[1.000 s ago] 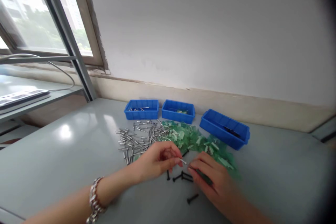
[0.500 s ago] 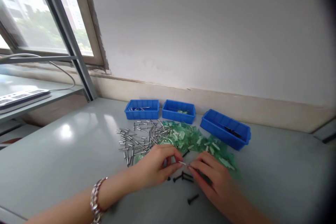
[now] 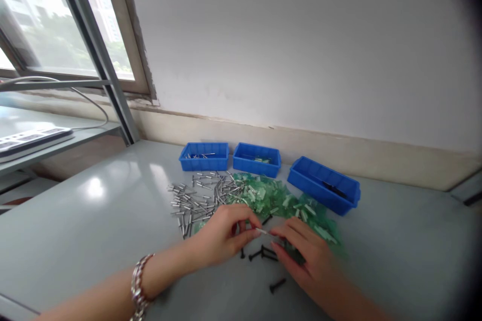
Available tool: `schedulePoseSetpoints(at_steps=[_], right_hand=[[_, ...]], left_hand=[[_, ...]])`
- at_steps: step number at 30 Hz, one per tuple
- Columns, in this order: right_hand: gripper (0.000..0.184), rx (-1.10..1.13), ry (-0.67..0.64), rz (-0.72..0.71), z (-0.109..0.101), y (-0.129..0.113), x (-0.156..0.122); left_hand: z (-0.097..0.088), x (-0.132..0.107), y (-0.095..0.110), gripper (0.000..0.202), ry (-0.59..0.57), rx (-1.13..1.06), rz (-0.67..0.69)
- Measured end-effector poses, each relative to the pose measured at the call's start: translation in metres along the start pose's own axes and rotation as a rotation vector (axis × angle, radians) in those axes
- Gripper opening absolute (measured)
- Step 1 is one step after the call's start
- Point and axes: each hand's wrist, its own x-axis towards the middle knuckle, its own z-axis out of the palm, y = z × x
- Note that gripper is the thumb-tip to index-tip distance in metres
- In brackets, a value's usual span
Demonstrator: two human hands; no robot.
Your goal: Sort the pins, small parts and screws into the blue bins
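No legible text, brand, number or sign. Flat white-topped rectangular object with dark sides [image 3: 35,141], on grey shelf [image 3: 80,121] at left: dark upper-face markings, too blurred to read.

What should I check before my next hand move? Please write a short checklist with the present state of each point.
1. Left hand pinching the thin pale piece: ok.
2. Right hand also gripping it: cannot tell, fingertips blurred.
3. Blue boxes upright, open at the top: ok.
4. Table near the hands free of loose parts: not ok, black screws lie there.
5. Silver pins apart from green pieces: not ok, the piles meet.
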Motion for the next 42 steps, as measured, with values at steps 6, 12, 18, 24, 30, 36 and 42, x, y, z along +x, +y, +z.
schedulePoseSetpoints(at_steps=[6,12,18,24,30,36,42], right_hand=[[0.013,0.001,0.025,0.011,0.0008,0.001,-0.0007],[0.009,0.023,0.053,0.008,-0.0019,-0.0033,0.0016],[0.013,0.031,0.043,0.022,-0.0028,-0.0045,0.0008],[0.012,0.028,0.022,0.014,-0.0014,-0.0014,0.0],[0.013,0.023,0.016,0.021,-0.0003,-0.0005,-0.0001],[0.013,0.014,-0.009,0.023,0.0,-0.0003,-0.0005],[0.012,0.022,-0.002,0.03,0.0014,0.0007,-0.0009]], left_hand=[[-0.0007,-0.0007,0.0014,0.018,0.004,-0.004,0.006],[0.0002,0.0001,0.0004,0.016,0.005,0.018,0.011],[0.0008,-0.0011,0.0003,0.014,0.005,0.036,0.019],[0.0009,-0.0016,0.0017,0.012,0.005,0.075,0.033],[0.0018,-0.0039,0.0031,0.011,0.014,0.103,0.065],[0.0018,-0.0054,0.0044,0.011,0.004,0.122,0.068],[0.0029,-0.0055,0.004,0.012,0.001,0.129,0.065]])
